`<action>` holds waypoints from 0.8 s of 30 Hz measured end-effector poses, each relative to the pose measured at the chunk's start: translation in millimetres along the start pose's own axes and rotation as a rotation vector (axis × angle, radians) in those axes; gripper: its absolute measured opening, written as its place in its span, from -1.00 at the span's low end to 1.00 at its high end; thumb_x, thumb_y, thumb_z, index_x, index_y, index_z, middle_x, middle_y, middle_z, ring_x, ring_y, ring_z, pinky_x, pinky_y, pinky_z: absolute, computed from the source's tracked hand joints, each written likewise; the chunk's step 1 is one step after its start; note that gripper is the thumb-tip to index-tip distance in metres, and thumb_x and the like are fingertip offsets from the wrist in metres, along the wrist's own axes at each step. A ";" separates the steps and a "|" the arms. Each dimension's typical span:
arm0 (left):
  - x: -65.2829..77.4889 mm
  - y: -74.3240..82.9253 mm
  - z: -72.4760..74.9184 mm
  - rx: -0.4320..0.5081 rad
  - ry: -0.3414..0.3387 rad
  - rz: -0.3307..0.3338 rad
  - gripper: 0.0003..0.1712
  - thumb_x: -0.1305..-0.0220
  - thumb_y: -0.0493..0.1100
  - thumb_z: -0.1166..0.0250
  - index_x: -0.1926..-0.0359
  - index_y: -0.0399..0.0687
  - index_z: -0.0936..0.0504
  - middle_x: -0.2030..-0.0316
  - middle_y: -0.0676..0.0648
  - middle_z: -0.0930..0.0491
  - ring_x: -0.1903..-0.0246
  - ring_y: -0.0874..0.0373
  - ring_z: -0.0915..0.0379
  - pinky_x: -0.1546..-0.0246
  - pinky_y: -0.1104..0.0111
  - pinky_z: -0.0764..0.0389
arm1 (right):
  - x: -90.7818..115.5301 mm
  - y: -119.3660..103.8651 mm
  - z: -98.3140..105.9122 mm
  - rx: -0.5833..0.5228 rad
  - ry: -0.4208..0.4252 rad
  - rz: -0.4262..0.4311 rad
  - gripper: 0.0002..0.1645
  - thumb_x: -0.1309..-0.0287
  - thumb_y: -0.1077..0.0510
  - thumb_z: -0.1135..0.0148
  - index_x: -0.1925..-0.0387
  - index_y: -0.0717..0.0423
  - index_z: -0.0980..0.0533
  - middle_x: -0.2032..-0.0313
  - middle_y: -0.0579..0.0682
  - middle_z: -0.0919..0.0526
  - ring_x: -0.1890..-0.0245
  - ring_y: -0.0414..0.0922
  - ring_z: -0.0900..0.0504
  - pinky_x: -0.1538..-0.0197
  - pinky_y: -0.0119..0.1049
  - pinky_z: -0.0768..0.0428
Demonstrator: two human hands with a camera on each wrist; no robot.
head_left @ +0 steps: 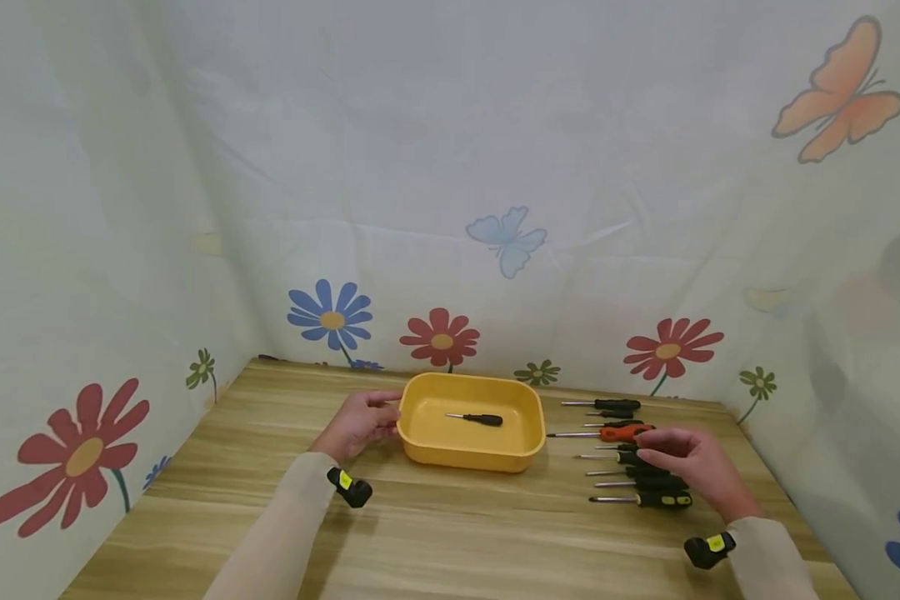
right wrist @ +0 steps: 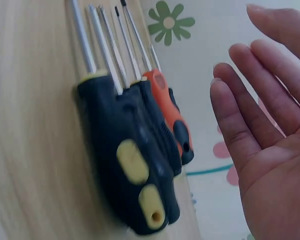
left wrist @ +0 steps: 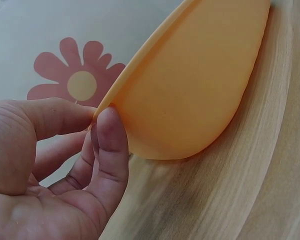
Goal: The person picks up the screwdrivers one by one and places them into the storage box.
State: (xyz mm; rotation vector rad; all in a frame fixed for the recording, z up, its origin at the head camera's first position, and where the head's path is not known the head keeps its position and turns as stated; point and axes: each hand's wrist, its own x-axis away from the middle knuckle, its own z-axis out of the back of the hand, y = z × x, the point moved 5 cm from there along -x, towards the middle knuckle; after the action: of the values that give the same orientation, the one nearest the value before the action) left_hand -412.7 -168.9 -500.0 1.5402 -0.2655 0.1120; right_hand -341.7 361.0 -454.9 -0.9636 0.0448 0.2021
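Observation:
My left hand point(head_left: 356, 427) is at the left end of a yellow plastic tray point(head_left: 468, 458). In the left wrist view, its thumb and fingers pinch the tray's rim point(left wrist: 135, 62). A small black-handled screwdriver point(head_left: 483, 420) lies inside the tray, shaft pointing left. Over the handles of a row of screwdrivers hovers my right hand point(head_left: 693, 467), its fingers loosely extended and holding nothing. An orange-and-black screwdriver point(head_left: 621, 432) is by its fingertips in the head view. Nearest me in the row is a thick black screwdriver with yellow patches point(right wrist: 132, 160).
Several black-handled screwdrivers lie side by side right of the tray, shafts pointing left; the farthest point(head_left: 617, 404) is near the back edge. The wooden table point(head_left: 450, 533) meets a white flowered curtain point(head_left: 390, 208) at the back and sides.

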 end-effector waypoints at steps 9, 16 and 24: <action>-2.4 -3.2 -0.8 0.008 0.009 -0.007 -0.48 -0.35 -0.35 -0.30 -0.32 -0.15 -0.57 0.07 -0.27 -0.63 0.35 0.07 -0.65 0.03 0.19 -0.77 | 13.7 27.2 9.2 -0.002 0.002 -0.023 -0.49 -0.23 0.01 -0.44 -0.11 0.24 -0.65 -0.03 0.12 -0.77 0.11 -0.44 -0.70 0.09 -0.47 -0.69; -1.6 -1.7 -0.1 0.009 0.011 0.008 -0.49 -0.36 -0.35 -0.30 -0.32 -0.14 -0.57 0.04 -0.29 -0.63 0.34 0.05 -0.66 0.06 0.20 -0.77 | 27.9 38.3 14.6 -0.033 -0.001 -0.009 -0.57 -0.24 0.14 -0.43 -0.07 0.31 -0.66 0.04 0.00 -0.80 0.15 -0.41 -0.72 0.13 -0.45 -0.72; -0.7 -1.2 -1.2 0.003 0.024 0.013 -0.50 -0.35 -0.34 -0.31 -0.30 -0.10 -0.59 0.04 -0.29 -0.63 0.33 0.05 -0.66 0.08 0.23 -0.78 | 39.4 50.8 22.1 0.020 0.054 -0.055 -0.52 -0.19 0.08 -0.48 -0.07 0.26 -0.67 0.04 0.03 -0.80 0.14 -0.43 -0.70 0.14 -0.49 -0.69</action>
State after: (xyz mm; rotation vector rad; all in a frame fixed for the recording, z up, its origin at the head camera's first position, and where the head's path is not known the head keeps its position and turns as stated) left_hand -413.0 -167.8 -501.4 1.5393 -0.2570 0.1413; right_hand -313.9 413.2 -488.5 -0.9487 0.0695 0.1248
